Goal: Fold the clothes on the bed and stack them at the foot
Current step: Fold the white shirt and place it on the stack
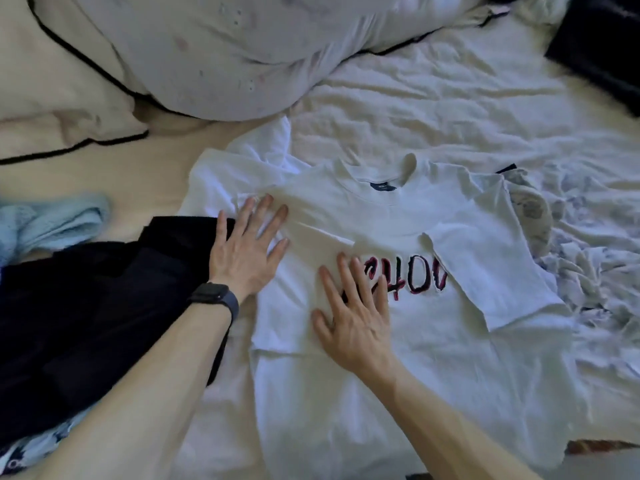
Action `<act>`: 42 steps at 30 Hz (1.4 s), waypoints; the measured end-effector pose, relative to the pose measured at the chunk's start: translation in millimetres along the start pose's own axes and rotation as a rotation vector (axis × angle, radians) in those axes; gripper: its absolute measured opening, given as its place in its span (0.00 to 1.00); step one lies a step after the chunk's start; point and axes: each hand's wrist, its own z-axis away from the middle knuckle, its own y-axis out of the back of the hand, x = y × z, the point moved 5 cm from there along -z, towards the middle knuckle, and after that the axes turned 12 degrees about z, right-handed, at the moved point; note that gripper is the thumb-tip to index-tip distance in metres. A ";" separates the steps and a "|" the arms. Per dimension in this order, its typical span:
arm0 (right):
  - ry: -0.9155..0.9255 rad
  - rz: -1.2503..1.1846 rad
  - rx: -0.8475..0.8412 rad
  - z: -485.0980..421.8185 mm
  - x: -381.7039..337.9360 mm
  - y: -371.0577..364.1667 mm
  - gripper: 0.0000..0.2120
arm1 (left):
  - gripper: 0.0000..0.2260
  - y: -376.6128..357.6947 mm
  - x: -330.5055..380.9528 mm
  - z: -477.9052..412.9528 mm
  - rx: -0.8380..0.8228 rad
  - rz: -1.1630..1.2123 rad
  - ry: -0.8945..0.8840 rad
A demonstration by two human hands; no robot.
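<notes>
Soft light falls on a bed with a rumpled cream sheet; a black-edged pillow lies top left.

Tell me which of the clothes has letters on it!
The white T-shirt in the middle: red and black letters run across its chest. The dark garment and the light blue one beside it show none.
</notes>
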 end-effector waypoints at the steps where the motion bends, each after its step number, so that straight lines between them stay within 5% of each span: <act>1: -0.014 0.002 0.015 4.7 -1.8 -2.5 0.35 | 0.26 2.8 -2.4 -0.8 0.011 -0.005 -0.001; 6: -0.073 -0.031 0.096 30.3 7.4 -1.3 0.37 | 0.29 21.6 15.9 14.1 0.233 0.047 -0.080; 11: -0.164 -0.022 0.017 67.0 51.5 -9.0 0.37 | 0.29 -28.7 80.1 99.4 0.130 0.070 -0.317; 17: -0.066 -0.162 -0.370 64.2 83.5 -39.8 0.38 | 0.28 -79.0 84.1 104.3 -0.086 -0.018 -0.044; 20: -0.014 -0.275 -0.379 64.7 94.1 -23.1 0.38 | 0.28 -73.5 88.7 110.3 -0.071 -0.012 -0.029; 23: -0.199 -0.480 -0.199 109.3 136.8 4.3 0.35 | 0.29 -63.1 95.5 162.3 0.199 0.232 0.132; 27: -0.694 -0.611 -0.138 225.8 233.1 -2.5 0.31 | 0.29 -105.9 99.7 288.2 0.578 0.619 0.584; 32: -0.974 -0.731 -0.363 313.3 324.1 -55.7 0.43 | 0.32 -199.5 96.5 360.2 0.384 1.070 1.059; 42: -0.803 -0.849 -0.622 359.6 352.9 -104.6 0.15 | 0.13 -212.8 97.8 387.8 -0.020 1.013 0.928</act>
